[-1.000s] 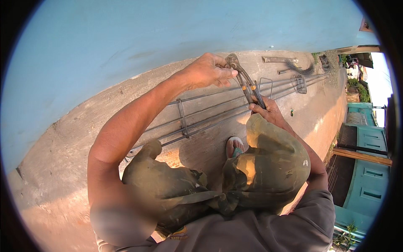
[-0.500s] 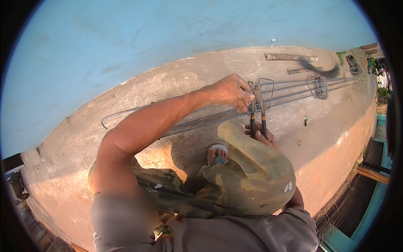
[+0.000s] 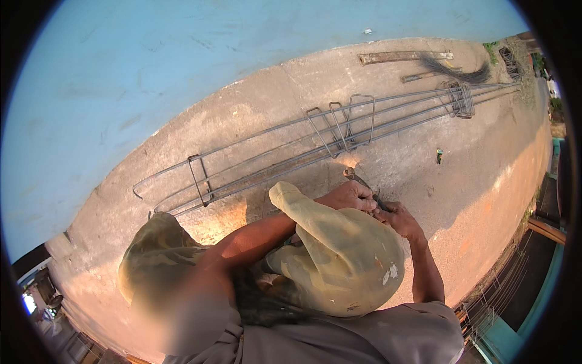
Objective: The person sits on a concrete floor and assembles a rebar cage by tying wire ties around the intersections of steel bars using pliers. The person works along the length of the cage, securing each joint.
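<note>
Since the earlier frame both hands have dropped off the rebar cage [image 3: 339, 130]; left hand [image 3: 350, 195] and right hand [image 3: 400, 219] grip pliers [image 3: 362, 180], near the cage; I judge them rigid, light; hold the handles.

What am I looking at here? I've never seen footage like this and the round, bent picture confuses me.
There is no machine: this is a person at work with bare hands. One wide fisheye camera on the head looks down, so straight edges curve near the rim. The bent knees in olive trousers fill the middle. The left hand and right hand meet low over a concrete floor, both in a grip on a dark metal tool; its exact kind is hard to tell. In front lies a long cage of steel rods with wire loops around them. Further off lie a wooden plank and a blue wall.
</note>
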Demonstrator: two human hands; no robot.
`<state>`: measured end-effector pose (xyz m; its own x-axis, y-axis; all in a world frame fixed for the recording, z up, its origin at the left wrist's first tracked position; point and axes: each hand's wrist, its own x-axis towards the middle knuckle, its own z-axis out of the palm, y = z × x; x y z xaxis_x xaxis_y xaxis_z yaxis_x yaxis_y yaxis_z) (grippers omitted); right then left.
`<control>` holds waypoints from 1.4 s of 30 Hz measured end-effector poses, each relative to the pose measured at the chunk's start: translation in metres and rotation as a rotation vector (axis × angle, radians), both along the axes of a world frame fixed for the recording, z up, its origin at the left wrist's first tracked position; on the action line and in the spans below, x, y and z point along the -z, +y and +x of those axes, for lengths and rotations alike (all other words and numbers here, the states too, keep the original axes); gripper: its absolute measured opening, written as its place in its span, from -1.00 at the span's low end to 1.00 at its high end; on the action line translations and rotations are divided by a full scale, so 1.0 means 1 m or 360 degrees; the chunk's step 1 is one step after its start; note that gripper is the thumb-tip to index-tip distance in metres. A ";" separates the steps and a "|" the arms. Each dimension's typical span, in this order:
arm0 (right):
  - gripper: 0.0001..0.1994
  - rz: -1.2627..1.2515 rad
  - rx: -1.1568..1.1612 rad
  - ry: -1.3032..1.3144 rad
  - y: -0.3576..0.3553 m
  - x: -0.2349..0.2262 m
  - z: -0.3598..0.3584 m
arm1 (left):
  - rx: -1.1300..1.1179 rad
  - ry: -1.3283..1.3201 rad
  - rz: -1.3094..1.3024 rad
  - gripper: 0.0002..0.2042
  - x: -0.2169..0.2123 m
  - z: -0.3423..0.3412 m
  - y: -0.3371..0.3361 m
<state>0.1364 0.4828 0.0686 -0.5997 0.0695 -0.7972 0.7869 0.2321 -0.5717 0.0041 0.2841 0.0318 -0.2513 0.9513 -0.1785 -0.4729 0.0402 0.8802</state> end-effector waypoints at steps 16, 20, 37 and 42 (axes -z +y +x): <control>-0.55 0.0357 0.0531 0.1083 -0.113 0.028 -0.099 | -0.0816 -0.0331 -0.0369 -0.80 -0.016 -0.083 -0.007; -0.64 0.0760 0.0300 0.1157 -0.125 0.066 -0.121 | -0.0552 0.0246 -0.0729 -0.88 0.015 -0.130 -0.042; -0.83 0.0987 -0.0454 0.1393 -0.187 0.111 -0.130 | 0.0337 0.1430 -0.1198 -0.77 0.017 -0.237 -0.107; -0.83 0.0884 -0.0580 0.1220 -0.210 0.101 -0.134 | 0.0034 0.1013 -0.1000 -0.85 0.031 -0.242 -0.168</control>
